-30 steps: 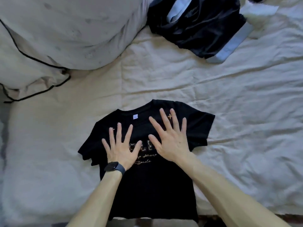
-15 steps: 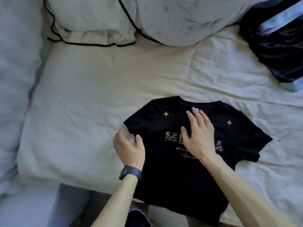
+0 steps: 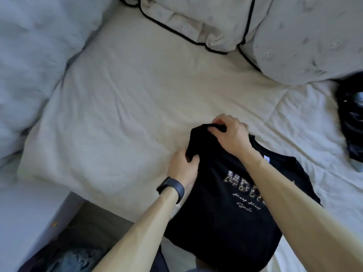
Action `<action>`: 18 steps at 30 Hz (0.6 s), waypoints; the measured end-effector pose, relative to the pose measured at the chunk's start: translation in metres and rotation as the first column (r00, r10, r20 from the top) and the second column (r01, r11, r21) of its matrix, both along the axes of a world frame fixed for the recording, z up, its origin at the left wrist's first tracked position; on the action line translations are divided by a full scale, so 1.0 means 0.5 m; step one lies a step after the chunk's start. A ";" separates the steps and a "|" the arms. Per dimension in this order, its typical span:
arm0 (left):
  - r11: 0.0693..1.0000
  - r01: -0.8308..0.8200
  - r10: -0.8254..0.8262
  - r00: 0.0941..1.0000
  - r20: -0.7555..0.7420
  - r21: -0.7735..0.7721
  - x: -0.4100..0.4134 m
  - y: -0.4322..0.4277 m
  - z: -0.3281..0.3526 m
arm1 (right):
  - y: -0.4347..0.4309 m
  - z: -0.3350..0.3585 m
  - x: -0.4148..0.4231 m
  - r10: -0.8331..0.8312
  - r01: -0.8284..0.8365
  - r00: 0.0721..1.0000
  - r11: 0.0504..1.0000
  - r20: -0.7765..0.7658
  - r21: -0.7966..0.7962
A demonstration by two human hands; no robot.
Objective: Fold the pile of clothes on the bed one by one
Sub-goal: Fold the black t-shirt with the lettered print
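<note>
A black T-shirt (image 3: 225, 218) with leopard-print letters and white script lies face up on the cream bed sheet (image 3: 127, 107), low and right of centre. Its left sleeve side is bunched and lifted. My left hand (image 3: 183, 169), with a dark watch on the wrist, pinches the sleeve's lower edge. My right hand (image 3: 230, 134) grips the shoulder end of the same sleeve at the shirt's top left. A pile of dark clothes (image 3: 351, 122) lies at the right edge, partly cut off.
Cream pillows with black piping (image 3: 206, 22) and a large pillow (image 3: 310, 40) lie at the head of the bed. A pale blue duvet (image 3: 33, 46) is bunched along the left. Below the bed's near edge, a floor gap (image 3: 82, 236) shows blue cloth.
The view has swung left, so the shirt now sits lower right. Both hands left the shirt's chest, moved to its left sleeve and closed on it, lifting it.
</note>
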State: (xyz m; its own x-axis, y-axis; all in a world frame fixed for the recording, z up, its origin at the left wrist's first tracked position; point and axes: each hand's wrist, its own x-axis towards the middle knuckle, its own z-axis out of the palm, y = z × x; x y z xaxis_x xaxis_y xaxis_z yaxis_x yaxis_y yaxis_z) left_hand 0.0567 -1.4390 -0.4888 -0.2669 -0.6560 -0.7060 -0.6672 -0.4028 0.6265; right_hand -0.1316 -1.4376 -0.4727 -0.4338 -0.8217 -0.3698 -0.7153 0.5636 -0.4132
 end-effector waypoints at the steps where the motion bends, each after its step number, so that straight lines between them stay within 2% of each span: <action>1: 0.999 0.007 -0.007 1.000 0.013 -0.039 0.002 -0.001 -0.002 | 0.002 -0.001 0.003 0.014 -0.014 0.999 1.000 -0.029 0.009; 4: 0.996 0.070 -0.067 0.995 0.073 -0.048 0.006 -0.008 -0.005 | 0.010 -0.015 0.022 0.134 -0.126 0.987 0.989 -0.092 0.082; 7: 0.993 0.116 -0.111 0.985 0.130 -0.030 0.006 -0.024 -0.013 | 0.000 -0.023 0.033 0.068 -0.067 0.995 0.998 -0.072 0.014; 11: 0.988 0.152 -0.143 0.966 0.214 -0.024 -0.002 -0.024 -0.015 | -0.005 -0.051 0.035 0.196 -0.189 0.957 0.980 -0.212 0.055; 14: 0.993 0.104 -0.087 0.964 0.250 -0.057 -0.012 -0.023 -0.002 | -0.010 -0.058 0.036 0.109 -0.123 0.956 0.992 -0.271 -0.034; 16: 0.999 0.041 -0.036 0.980 0.195 -0.020 -0.013 -0.017 0.006 | -0.008 -0.055 0.034 0.105 -0.118 0.963 0.992 -0.247 -0.037; 18: 0.989 -0.088 0.086 0.996 0.023 0.120 -0.009 -0.001 0.008 | -0.003 -0.044 0.026 0.157 -0.153 0.975 0.987 -0.154 0.037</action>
